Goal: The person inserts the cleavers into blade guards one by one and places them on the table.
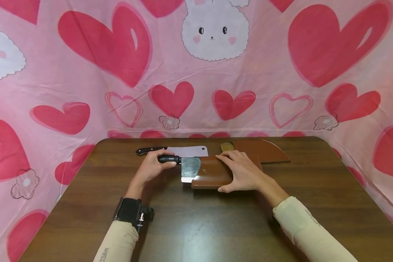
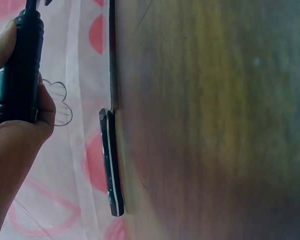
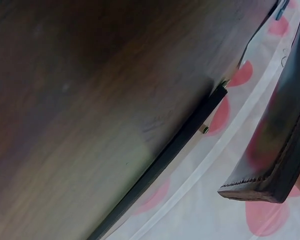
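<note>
My left hand (image 1: 149, 167) grips the black handle (image 2: 20, 75) of a cleaver (image 1: 190, 169), thumb along its near side. Part of the blade shows bare beside the handle; the rest is hidden inside a brown leather sheath (image 1: 213, 178) with a metal snap. Around the sheath's far end, my right hand (image 1: 243, 173) holds it with fingers on the upper edge and thumb on the lower edge. In the right wrist view the sheath's stitched edge (image 3: 285, 160) appears above the table.
Behind the held cleaver, a second cleaver (image 1: 188, 150) with a riveted black handle (image 2: 112, 165) lies on the wooden table (image 1: 196, 225). A second brown sheath (image 1: 268, 151) lies at the back right. A pink heart-patterned cloth (image 1: 196, 72) hangs around the back and sides.
</note>
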A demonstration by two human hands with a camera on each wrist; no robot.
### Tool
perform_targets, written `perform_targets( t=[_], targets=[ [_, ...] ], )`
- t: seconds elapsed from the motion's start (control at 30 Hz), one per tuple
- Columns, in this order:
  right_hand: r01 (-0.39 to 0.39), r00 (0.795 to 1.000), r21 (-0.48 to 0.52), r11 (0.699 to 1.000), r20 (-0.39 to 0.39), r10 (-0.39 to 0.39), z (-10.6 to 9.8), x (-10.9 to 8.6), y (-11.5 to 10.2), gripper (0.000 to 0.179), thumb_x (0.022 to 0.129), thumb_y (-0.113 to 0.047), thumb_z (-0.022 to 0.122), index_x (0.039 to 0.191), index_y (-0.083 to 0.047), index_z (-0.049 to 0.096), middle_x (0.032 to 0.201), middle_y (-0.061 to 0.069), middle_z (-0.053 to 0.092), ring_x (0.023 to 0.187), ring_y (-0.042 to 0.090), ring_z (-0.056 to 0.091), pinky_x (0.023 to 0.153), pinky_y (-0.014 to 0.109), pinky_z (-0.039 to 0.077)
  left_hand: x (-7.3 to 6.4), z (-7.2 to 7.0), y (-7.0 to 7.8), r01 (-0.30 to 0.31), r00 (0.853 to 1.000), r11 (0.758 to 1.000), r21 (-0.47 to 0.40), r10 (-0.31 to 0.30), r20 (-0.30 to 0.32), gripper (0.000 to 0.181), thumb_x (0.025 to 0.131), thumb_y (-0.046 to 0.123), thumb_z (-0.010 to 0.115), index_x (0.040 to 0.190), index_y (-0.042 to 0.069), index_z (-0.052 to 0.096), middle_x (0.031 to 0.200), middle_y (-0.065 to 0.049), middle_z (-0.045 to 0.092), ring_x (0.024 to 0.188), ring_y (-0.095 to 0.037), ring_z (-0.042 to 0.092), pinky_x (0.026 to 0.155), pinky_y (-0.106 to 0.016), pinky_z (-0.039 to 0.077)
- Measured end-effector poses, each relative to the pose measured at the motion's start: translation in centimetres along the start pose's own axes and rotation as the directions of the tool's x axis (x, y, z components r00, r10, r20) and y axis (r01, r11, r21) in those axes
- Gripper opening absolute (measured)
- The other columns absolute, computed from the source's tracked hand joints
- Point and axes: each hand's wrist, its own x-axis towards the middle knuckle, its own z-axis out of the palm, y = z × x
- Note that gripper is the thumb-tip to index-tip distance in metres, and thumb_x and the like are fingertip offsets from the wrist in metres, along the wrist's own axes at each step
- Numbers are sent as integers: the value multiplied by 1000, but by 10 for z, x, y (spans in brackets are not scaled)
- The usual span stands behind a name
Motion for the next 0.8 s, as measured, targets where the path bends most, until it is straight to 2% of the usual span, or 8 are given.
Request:
perform_targets(
  t=[0.43, 0.8],
  targets=[
    [2, 1000, 6, 1000, -3, -2, 0, 3, -3, 103, 66, -67, 80, 147, -10, 51, 139, 10, 52, 129, 31, 43, 108, 58, 32, 4, 8, 4, -42, 999, 999, 1, 42, -13, 33, 85, 9, 83, 115, 0, 73, 110, -17, 68, 90, -26, 61, 77, -27, 53],
    [-2, 1000, 9, 1000, 2, 2, 3, 4, -4, 104, 65, -67, 80, 147, -11, 51, 139, 10, 51, 130, 30, 43, 109, 61, 30, 4, 11, 4, -37, 999, 999, 12, 37, -13, 32, 85, 11, 83, 115, 2, 73, 109, -15, 68, 90, -25, 62, 79, -30, 53]
  ],
)
